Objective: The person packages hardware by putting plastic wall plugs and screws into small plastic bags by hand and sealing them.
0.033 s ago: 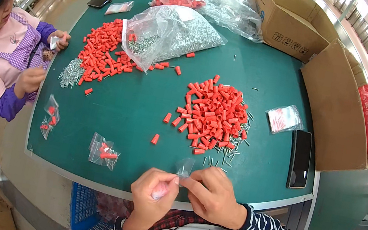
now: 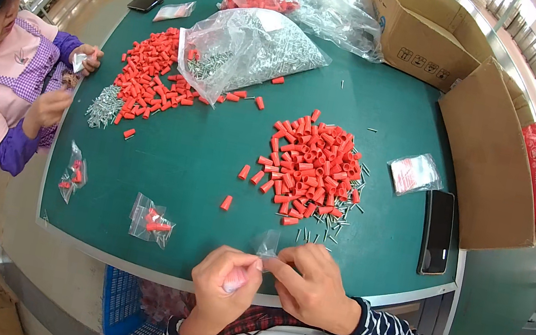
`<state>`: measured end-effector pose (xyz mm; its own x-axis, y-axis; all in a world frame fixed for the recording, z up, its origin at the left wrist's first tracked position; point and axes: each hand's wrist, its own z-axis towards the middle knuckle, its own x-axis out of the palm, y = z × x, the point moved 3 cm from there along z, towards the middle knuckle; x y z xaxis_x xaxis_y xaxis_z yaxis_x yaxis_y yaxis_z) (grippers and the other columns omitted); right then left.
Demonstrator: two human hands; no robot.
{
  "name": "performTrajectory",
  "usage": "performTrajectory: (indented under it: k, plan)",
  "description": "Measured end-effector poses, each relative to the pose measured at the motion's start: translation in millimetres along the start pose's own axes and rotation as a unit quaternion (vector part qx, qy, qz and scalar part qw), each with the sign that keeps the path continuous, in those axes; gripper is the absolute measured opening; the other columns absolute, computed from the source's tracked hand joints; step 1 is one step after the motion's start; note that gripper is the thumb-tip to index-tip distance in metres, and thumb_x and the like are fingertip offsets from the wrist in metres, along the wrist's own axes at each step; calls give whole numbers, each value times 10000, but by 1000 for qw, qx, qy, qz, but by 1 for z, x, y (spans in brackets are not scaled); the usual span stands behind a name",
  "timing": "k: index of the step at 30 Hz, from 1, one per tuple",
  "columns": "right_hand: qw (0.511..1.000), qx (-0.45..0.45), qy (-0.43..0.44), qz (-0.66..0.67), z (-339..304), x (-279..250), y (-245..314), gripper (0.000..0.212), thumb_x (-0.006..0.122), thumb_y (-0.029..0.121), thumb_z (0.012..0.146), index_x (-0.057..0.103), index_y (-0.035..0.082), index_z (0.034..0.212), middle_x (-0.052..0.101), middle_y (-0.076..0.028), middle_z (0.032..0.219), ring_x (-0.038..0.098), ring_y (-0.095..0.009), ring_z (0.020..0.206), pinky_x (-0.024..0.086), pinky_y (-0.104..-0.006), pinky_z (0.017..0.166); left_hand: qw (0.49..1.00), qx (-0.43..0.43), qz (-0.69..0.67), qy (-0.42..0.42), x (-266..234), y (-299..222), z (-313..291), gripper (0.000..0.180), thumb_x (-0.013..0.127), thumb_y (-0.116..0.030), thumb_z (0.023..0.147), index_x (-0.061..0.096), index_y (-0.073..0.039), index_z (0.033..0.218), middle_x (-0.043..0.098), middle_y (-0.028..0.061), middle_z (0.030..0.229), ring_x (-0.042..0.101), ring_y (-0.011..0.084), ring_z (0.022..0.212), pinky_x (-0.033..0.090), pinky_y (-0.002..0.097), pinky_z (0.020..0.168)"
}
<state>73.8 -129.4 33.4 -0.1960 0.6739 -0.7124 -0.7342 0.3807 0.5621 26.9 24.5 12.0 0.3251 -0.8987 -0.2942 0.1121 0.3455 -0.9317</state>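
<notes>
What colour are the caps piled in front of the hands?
Orange-red caps, clearest in the head view.

A green table point(image 2: 212, 158) carries two heaps of red caps point(image 2: 311, 164) point(image 2: 147, 78), loose screws point(image 2: 104, 106), clear bags point(image 2: 253, 46), small filled packets point(image 2: 152, 220), and two phones point(image 2: 436, 232) point(image 2: 145, 1).

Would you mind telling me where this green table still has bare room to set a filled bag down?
Bare green mat lies between the two red cap piles, the near pile and the far one, running toward the small filled bags. It is crowded at the far edge under the big plastic bags.
</notes>
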Motion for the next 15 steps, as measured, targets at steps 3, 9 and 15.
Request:
performTrajectory:
  k: [3, 9, 15]
  plan:
    - [995, 5, 78, -69, -4, 5, -2, 241, 677, 87, 728, 663, 43, 964, 577, -98, 947, 545, -261, 873, 427, -368, 732, 994, 96, 48, 14, 1, -4, 0, 135, 752, 1, 774, 672, -1, 883, 635, 88, 751, 596, 179, 636, 476, 283, 590]
    - [990, -33, 128, -43, -7, -16, -12, 271, 679, 135, 719, 665, 44, 974, 570, -89, 945, 539, -254, 900, 421, -361, 741, 980, 66, 58, 177, 0, -14, 11, 461, 846, -149, 702, 672, -63, 1120, 605, 72, 757, 580, 225, 635, 480, 322, 572]
    - [985, -52, 147, -75, -8, -22, -9, 185, 633, 155, 763, 662, 119, 942, 524, -46, 873, 526, -218, 867, 402, -349, 724, 958, 132, 124, 223, 5, -14, 12, 569, 848, -199, 689, 654, -99, 1215, 615, 55, 798, 587, 230, 678, 493, 341, 592]
